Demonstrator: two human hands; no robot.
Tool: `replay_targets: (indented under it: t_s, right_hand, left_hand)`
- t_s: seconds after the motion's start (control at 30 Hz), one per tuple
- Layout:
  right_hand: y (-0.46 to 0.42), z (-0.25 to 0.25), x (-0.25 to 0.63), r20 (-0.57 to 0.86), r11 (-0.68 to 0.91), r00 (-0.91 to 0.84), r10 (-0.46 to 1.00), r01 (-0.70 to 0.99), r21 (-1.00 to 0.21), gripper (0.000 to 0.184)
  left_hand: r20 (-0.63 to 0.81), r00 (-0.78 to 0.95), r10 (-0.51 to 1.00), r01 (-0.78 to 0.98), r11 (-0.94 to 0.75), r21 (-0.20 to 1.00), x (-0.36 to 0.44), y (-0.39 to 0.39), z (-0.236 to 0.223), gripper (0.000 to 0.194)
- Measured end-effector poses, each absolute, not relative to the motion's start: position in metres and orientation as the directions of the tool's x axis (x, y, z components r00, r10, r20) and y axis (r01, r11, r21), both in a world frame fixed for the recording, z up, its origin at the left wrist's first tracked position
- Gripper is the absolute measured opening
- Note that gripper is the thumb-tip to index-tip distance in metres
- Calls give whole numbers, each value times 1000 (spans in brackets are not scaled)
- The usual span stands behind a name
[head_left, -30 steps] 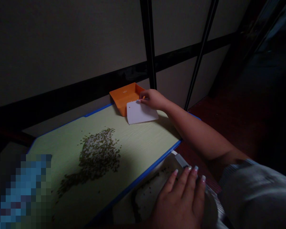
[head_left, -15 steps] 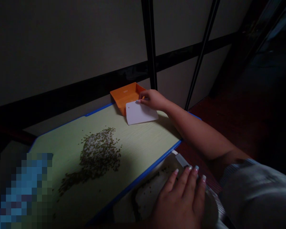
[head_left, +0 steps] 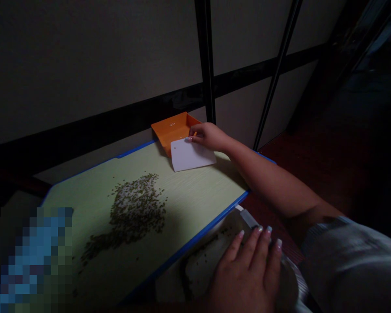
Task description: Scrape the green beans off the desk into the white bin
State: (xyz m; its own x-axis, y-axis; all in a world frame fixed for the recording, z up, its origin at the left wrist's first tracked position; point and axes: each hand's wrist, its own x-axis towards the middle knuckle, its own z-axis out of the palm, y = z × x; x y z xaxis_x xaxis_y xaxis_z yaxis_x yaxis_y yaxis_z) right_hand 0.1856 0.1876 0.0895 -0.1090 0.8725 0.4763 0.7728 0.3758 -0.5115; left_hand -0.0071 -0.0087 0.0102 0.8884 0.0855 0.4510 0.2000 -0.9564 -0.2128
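My right hand (head_left: 208,137) pinches the top edge of a white card (head_left: 193,155) with a small hole near one corner. The card stands tilted at the front of an orange tray (head_left: 169,130) and covers part of it. To the left, small dark seed-like grains (head_left: 135,208) lie in a loose heap on a pale yellow board (head_left: 195,198). Below the board's near edge, my left hand (head_left: 247,274) lies flat with its fingers stretched out, over a pale container (head_left: 200,265) with dark grains in it. The hand hides much of that container.
Blue edging (head_left: 185,248) runs along the board. Behind it stands a panelled cabinet front (head_left: 101,56) with dark strips. A pixelated blue patch (head_left: 35,252) covers something at lower left. Dark reddish floor (head_left: 299,161) shows at the right.
The card has moved very slightly left in my right hand. My left hand has stayed in place, and the grains look the same.
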Motion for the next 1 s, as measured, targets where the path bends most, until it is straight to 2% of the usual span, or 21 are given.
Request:
replay_targets:
  t_s: [0.23,0.6,1.0]
  right_hand:
    - [187,91,186,505,364,-81,859,790,-493,19]
    - [186,91,186,479,343,-85,874,806,-482,20]
    - [191,88,187,536,364,-62,842,798,-479,17]
  left_hand:
    - [419,905,79,185,-958,-220,-7,-8,14,36]
    - [443,893,84,193,-959,-208,-7,-8,12,34]
    - [425,902,77,188,-956,-226,-6,-6,11,35]
